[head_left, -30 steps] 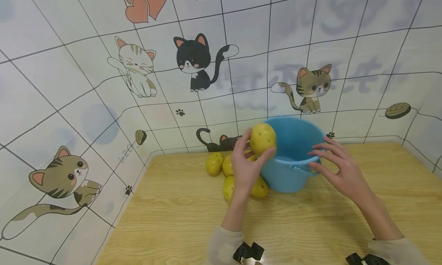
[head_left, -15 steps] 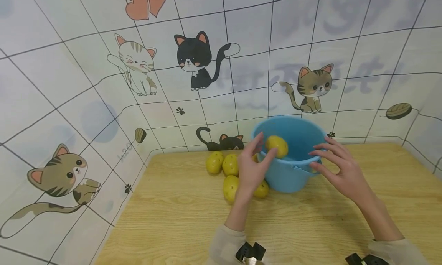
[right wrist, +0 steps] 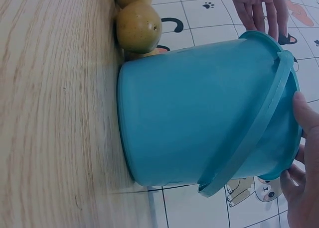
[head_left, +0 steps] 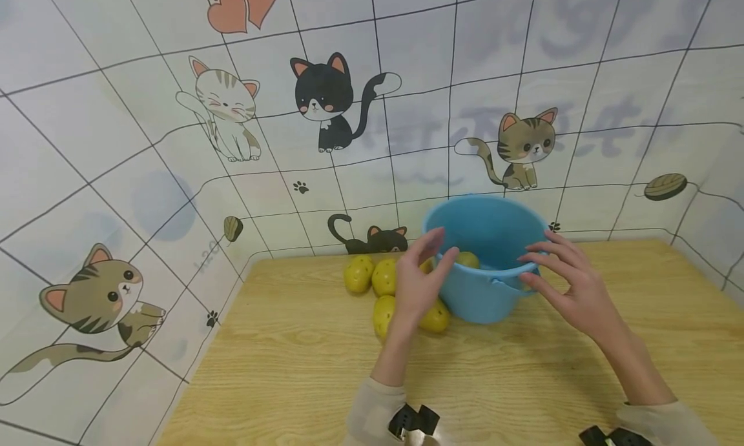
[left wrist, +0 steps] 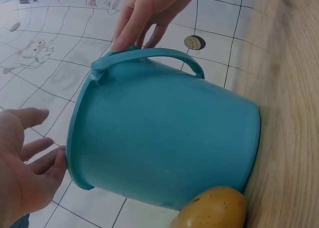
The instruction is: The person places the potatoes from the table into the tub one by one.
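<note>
A light blue bucket (head_left: 485,297) stands upright on the table, its handle hanging down at the front. Just inside, a yellow potato (head_left: 467,260) shows over the near rim. My left hand (head_left: 417,278) hovers at the bucket's left rim, thumb and fingers spread with nothing between them; in the left wrist view its fingertips come close to the rim. On the opposite side my right hand (head_left: 575,284) holds the rim, thumb outside. Several more potatoes (head_left: 358,273) lie left of the bucket, partly hidden behind my left hand and wrist.
The wooden table (head_left: 290,355) meets a tiled-pattern wall (head_left: 418,130) with cartoon cats behind the bucket. Another wall (head_left: 104,194) rises along the left side. One potato (left wrist: 214,210) sits close against the bucket's base.
My left hand has carried a potato right and over the rim, then let it go. The potato has dropped into the bucket. My right hand has stayed at the rim.
</note>
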A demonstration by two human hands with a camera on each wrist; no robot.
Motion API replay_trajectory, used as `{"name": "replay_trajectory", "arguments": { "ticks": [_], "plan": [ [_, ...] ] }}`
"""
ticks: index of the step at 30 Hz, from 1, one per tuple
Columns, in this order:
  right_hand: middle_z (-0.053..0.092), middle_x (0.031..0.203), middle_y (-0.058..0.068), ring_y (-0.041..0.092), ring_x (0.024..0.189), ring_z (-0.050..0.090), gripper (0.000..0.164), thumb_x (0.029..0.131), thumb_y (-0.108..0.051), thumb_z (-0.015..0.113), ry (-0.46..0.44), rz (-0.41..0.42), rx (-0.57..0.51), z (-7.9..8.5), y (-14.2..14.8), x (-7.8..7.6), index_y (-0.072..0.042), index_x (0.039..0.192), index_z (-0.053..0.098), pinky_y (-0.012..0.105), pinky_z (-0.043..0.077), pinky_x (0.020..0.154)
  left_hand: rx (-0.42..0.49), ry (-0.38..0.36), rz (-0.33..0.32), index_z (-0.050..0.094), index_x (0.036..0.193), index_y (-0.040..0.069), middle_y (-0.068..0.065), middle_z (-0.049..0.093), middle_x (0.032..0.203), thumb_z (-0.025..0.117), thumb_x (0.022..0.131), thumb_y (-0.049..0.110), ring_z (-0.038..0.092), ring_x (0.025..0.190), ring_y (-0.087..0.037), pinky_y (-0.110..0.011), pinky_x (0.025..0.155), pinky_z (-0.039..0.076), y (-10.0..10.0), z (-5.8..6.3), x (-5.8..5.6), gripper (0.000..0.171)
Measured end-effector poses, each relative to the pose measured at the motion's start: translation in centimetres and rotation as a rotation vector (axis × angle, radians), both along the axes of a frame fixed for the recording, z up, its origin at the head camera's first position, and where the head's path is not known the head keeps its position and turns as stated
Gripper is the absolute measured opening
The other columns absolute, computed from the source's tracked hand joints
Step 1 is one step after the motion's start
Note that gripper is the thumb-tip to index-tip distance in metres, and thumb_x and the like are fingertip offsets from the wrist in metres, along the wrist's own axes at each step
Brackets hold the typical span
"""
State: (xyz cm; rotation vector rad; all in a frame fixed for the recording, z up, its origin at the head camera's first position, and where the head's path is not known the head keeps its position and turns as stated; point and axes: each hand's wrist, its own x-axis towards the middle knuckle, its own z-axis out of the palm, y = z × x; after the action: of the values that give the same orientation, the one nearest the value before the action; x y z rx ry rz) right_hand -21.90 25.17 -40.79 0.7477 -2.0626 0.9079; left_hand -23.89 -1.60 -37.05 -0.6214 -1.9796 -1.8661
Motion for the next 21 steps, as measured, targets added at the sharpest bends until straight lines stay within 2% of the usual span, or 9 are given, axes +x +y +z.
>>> {"name": "replay_trajectory", "arguments": {
  "ticks": [6,8,14,18,21],
  "plan": [
    [0.065,0.12,0.016,0.039,0.142,0.037,0.031,0.091,-0.031,0.076,0.018,0.004,-0.002,-0.2,0.0,-0.1,-0.007,0.11,0.075,0.036,0.024,0.119,0.084,-0.002,-0.099,0.059,0.135,-0.005,-0.021,0.061,0.133,0.067,0.094,0.001,0.058,0.123,-0.037,-0.046,0.105,0.047,-0.7,0.1,-0.2,0.042],
    [0.065,0.12,0.016,0.04,0.142,0.038,0.034,0.092,-0.036,0.074,0.027,0.005,-0.002,-0.2,0.0,-0.2,-0.007,0.109,0.075,0.036,0.024,0.119,0.083,-0.006,-0.111,0.058,0.136,-0.005,-0.021,0.061,0.134,0.067,0.095,0.001,0.058,0.123,-0.037,-0.046,0.105,0.047,-0.9,0.2,-0.3,0.042],
    [0.065,0.119,0.017,0.041,0.142,0.037,0.036,0.093,-0.038,0.072,0.025,0.014,-0.001,-0.1,-0.1,-0.1,-0.006,0.109,0.074,0.036,0.023,0.12,0.061,-0.008,-0.093,0.061,0.133,-0.003,-0.02,0.063,0.131,0.068,0.096,0.006,0.06,0.12,-0.034,-0.038,0.102,0.05,-1.5,0.3,-0.7,0.039],
    [0.064,0.12,0.018,0.041,0.142,0.036,0.034,0.093,-0.035,0.073,0.011,0.014,-0.003,0.0,-0.1,0.0,-0.005,0.109,0.074,0.038,0.023,0.12,0.063,0.015,-0.071,0.061,0.132,-0.003,-0.022,0.063,0.129,0.069,0.096,0.008,0.06,0.118,-0.039,-0.041,0.1,0.051,-2.3,0.5,-1.0,0.039],
    [0.064,0.12,0.018,0.041,0.142,0.036,0.034,0.093,-0.035,0.073,0.013,0.017,-0.004,-0.1,-0.1,-0.1,-0.005,0.109,0.074,0.038,0.023,0.12,0.055,0.01,-0.051,0.061,0.133,-0.001,-0.019,0.064,0.13,0.069,0.096,0.011,0.061,0.118,-0.036,-0.041,0.1,0.051,-3.1,0.4,-1.2,0.039]
  ]
}}
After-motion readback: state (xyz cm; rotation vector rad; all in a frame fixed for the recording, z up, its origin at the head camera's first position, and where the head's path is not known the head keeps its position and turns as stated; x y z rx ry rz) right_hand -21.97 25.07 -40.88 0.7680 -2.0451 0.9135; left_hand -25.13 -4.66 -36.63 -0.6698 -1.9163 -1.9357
